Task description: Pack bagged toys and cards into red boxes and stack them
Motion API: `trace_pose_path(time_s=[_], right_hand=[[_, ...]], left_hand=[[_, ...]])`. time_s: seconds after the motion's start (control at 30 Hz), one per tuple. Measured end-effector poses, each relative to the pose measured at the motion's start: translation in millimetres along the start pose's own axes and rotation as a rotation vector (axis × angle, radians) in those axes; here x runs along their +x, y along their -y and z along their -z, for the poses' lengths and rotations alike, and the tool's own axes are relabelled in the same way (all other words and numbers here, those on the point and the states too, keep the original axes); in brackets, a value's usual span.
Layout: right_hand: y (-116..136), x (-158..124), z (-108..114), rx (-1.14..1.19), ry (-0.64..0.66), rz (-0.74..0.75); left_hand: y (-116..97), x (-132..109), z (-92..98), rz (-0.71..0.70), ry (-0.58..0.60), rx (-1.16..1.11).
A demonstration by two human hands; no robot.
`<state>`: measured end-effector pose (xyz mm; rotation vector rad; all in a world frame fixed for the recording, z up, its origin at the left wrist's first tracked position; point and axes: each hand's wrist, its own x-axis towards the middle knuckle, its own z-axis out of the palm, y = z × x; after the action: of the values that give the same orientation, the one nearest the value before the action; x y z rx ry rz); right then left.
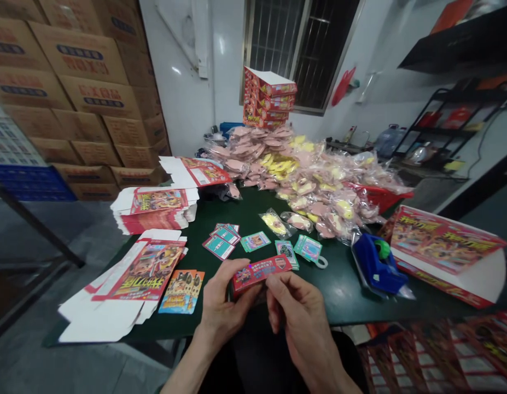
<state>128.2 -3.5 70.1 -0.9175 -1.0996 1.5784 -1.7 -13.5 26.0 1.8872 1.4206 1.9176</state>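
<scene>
At the near edge of a green table (343,295), a person holds a small red box (262,272). The left hand (221,296) wraps one end, thumb and fingers closed on it, seemingly to keep it steady; the right hand (299,306) is half curled, thumb and forefinger meeting at the other end, whether gripping or merely touching impossible to tell. Cards (255,241) lie in groups toward the table's middle, likely for easy reach, with flat cartons (146,268) stacked on its left, a tape dispenser (376,268) on its right and bagged pieces (319,191) heaped beyond. The box is slim, oblong, printed with pale lettering.
</scene>
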Motion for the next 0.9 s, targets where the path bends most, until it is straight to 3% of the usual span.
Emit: trace_pose_path(time_s=[0.17,0.53,0.7,0.9], right_hand=[[11.0,-0.7,2.0,-0.015,0.018,-0.078],[15.0,-1.9,-0.3,-0.096,0.035,-0.099],[14.5,-2.3,-4.3,-0.116,-0.014,-0.085],[13.3,-1.3,-5.2,-0.149,-0.041,-0.06]], left_hand=[[-5.3,15.4,13.3,-0.175,0.165,0.114],[-6.2,14.8,10.9,-0.195,0.136,0.171],[-3.5,17.3,15.3,-0.231,0.265,0.13],[-2.6,26.0,20.4,-0.269,0.421,0.237]])
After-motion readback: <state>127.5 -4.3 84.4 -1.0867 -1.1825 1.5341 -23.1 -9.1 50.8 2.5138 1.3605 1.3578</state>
